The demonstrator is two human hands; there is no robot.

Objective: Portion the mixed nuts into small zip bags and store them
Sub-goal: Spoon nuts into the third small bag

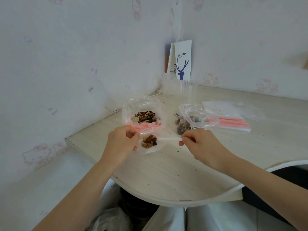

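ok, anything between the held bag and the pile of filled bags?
Nothing visible: left hand and right hand pinch the small bag by its ends; the filled bags lie just beyond the right hand, only table between.

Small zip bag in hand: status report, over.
Left hand, right hand pinch small zip bag at opposite ends of its top. Nuts inside; seal unclear. Open bulk nut bag close behind.

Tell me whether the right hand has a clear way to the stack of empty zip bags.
Probably yes. The stack of empty zip bags lies just beyond the right hand with nothing in between; but that hand pinches the small bag, so it must let go first.
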